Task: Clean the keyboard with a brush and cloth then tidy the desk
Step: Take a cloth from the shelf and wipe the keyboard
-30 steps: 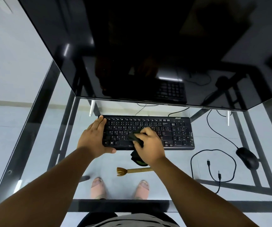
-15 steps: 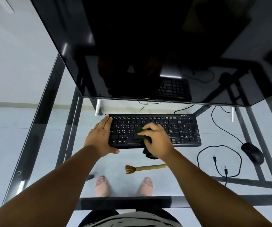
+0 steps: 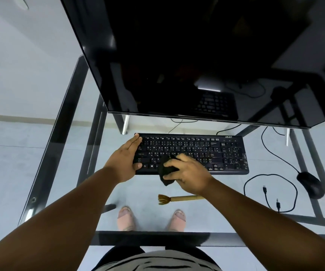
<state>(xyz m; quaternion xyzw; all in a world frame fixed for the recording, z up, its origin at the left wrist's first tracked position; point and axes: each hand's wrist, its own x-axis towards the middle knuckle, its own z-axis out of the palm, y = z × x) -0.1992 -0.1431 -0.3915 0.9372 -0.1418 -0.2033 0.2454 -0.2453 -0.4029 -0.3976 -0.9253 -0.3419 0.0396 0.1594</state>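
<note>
A black keyboard [image 3: 212, 153] lies on the glass desk [image 3: 63, 173] under the monitor. My left hand [image 3: 125, 160] rests flat on the keyboard's left end, fingers straight, thumb along its front edge. My right hand [image 3: 187, 174] grips a bunched black cloth [image 3: 166, 171] and presses it on the lower left-centre keys; part of the cloth hangs over the keyboard's front edge. A wooden-handled brush [image 3: 177, 198] with brown bristles lies on the glass just in front of the keyboard, its handle end hidden under my right wrist.
A large dark monitor [image 3: 197, 55] overhangs the keyboard's far side. A black mouse [image 3: 310, 184] sits at the right, with a looped black cable [image 3: 269, 192] between it and the keyboard. My feet show through the glass below.
My right hand has slid the cloth back toward the keyboard's front edge, over the lower key rows. My left hand stays on the keyboard's left end. The view has shifted slightly.
</note>
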